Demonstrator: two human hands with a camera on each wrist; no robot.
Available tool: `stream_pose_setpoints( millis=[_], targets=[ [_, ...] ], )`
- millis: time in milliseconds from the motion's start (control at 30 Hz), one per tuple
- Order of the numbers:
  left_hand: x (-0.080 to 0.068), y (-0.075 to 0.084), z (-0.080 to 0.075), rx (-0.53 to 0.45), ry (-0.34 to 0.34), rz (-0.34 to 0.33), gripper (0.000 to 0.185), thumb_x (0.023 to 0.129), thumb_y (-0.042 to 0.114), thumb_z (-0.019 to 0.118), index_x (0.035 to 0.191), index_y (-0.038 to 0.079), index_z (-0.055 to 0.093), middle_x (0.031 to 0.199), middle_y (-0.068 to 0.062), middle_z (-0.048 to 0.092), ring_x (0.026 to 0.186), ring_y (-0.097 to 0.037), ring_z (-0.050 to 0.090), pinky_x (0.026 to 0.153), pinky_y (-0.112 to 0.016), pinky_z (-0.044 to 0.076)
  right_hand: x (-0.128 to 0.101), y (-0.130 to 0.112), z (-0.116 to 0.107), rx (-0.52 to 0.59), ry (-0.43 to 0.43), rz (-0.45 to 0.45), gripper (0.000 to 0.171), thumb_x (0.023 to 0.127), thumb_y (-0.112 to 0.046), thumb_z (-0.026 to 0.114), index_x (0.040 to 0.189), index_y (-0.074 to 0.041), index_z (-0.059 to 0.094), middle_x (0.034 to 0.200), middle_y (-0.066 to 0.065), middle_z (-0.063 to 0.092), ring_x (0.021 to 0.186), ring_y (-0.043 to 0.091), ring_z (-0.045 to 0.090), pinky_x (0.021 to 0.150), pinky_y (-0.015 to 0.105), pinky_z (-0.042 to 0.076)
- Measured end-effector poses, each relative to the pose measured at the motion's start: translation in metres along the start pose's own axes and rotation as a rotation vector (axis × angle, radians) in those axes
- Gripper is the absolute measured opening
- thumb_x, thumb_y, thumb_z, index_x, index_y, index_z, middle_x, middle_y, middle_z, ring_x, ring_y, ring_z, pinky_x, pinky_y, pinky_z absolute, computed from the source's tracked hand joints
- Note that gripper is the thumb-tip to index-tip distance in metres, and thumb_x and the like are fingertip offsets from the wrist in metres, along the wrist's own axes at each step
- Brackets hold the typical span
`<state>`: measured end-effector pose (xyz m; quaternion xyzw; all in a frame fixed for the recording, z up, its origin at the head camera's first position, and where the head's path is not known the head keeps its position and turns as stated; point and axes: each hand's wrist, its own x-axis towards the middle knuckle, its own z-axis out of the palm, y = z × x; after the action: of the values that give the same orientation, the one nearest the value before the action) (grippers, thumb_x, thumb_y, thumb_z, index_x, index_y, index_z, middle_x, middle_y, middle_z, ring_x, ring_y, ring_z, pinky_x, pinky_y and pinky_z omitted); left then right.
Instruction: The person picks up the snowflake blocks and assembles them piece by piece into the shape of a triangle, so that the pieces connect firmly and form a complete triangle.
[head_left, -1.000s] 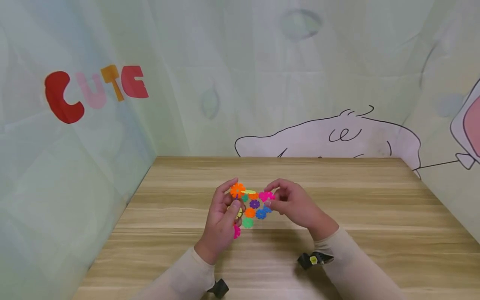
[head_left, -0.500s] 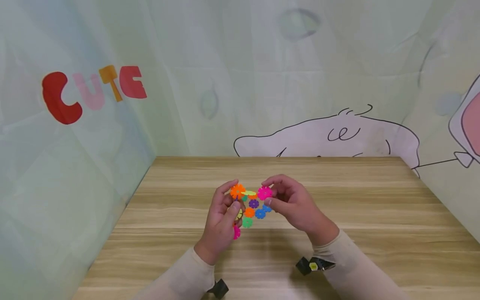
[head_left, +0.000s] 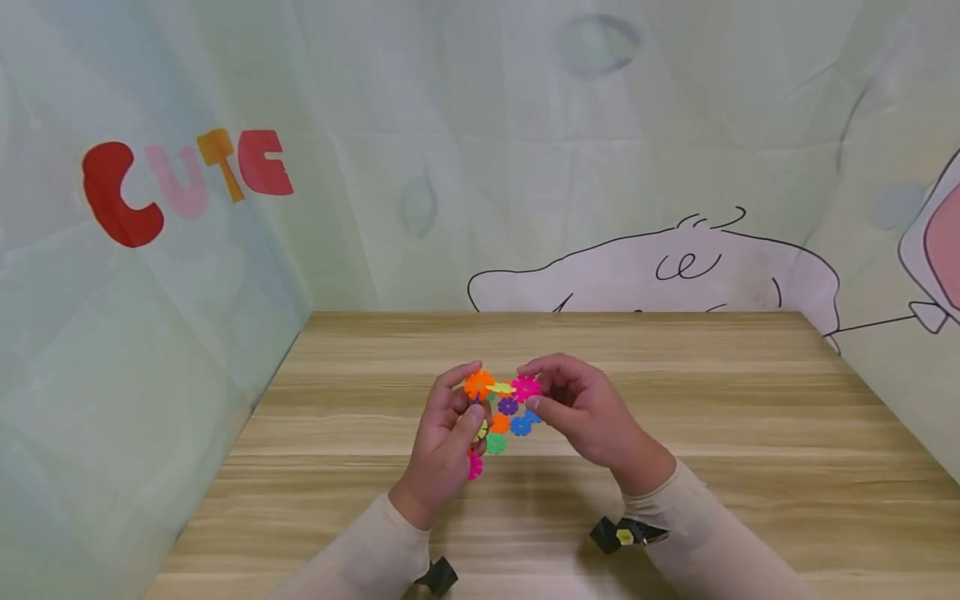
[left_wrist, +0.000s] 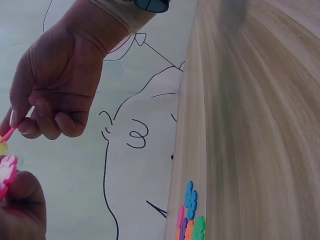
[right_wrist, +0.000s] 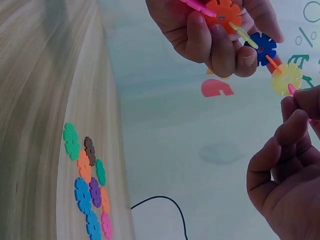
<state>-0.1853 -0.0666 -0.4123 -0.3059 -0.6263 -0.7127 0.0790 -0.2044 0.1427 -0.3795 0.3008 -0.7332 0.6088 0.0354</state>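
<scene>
My left hand point(head_left: 444, 450) grips a chain of notched, flower-shaped plastic discs. An orange disc point(head_left: 478, 384) and a yellow disc point(head_left: 502, 387) stick out at its upper end, and a pink disc point(head_left: 476, 467) hangs below the palm. With thumb and fingers, my right hand point(head_left: 596, 412) pinches another pink disc point(head_left: 526, 388) edge-on to the yellow one. In the right wrist view the chain also has a blue disc point(right_wrist: 262, 49), and the pinched disc meets the rim of the pale yellow disc point(right_wrist: 286, 79). Whether their slots interlock is hard to tell.
Behind the hands, loose discs lie on the wooden table point(head_left: 360, 500): a purple disc point(head_left: 507, 406), a green disc point(head_left: 496, 443), a blue disc point(head_left: 521, 426) and several others. A printed fabric backdrop point(head_left: 375, 167) stands at the table's far and left edges.
My right hand has brought the pink disc leftward, from a gap to the yellow disc's edge, turning it slightly. The left hand has barely shifted, still gripping the chain.
</scene>
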Motion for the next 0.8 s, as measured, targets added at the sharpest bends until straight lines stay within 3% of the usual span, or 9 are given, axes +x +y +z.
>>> stream_pose_setpoints(
  millis=[167, 400, 667, 800],
  targets=[
    [-0.0004, 0.0004, -0.0006, 0.004, -0.012, -0.008, 0.042, 0.102, 0.004, 0.041, 0.142, 0.013, 0.035, 0.090, -0.023, 0.047, 0.072, -0.023, 0.046, 0.048, -0.021, 0.045, -0.0006, 0.0015, 0.0011, 0.005, 0.007, -0.010, 0.026, 0.092, -0.003, 0.063, 0.117, -0.012, 0.063, 0.088, 0.010, 0.062, 0.069, 0.024, 0.056, 0.059, 0.027, 0.052],
    [0.0000, 0.0000, -0.0023, -0.002, -0.019, -0.017, 0.042, 0.102, 0.007, 0.041, 0.143, 0.014, 0.034, 0.092, -0.031, 0.045, 0.071, -0.025, 0.045, 0.049, -0.019, 0.045, -0.0019, 0.0028, 0.0038, 0.026, 0.009, -0.057, 0.030, 0.091, 0.002, 0.062, 0.120, -0.007, 0.062, 0.088, 0.011, 0.063, 0.068, 0.022, 0.057, 0.059, 0.029, 0.054],
    [-0.0011, -0.0017, -0.0014, 0.008, -0.007, -0.031, 0.042, 0.102, 0.007, 0.043, 0.142, 0.015, 0.035, 0.091, -0.020, 0.048, 0.070, -0.022, 0.047, 0.048, -0.027, 0.047, -0.0021, 0.0062, 0.0071, 0.035, 0.024, -0.069, 0.030, 0.090, 0.005, 0.061, 0.118, -0.006, 0.062, 0.088, 0.014, 0.064, 0.067, 0.021, 0.057, 0.058, 0.028, 0.054],
    [-0.0014, -0.0025, -0.0012, 0.013, -0.009, -0.021, 0.042, 0.102, 0.007, 0.043, 0.142, 0.014, 0.036, 0.091, -0.022, 0.048, 0.067, -0.023, 0.046, 0.047, -0.025, 0.046, -0.0015, 0.0054, 0.0069, 0.022, 0.023, -0.058, 0.030, 0.091, 0.004, 0.062, 0.119, -0.007, 0.062, 0.089, 0.015, 0.064, 0.067, 0.021, 0.058, 0.059, 0.029, 0.054]
  ],
)
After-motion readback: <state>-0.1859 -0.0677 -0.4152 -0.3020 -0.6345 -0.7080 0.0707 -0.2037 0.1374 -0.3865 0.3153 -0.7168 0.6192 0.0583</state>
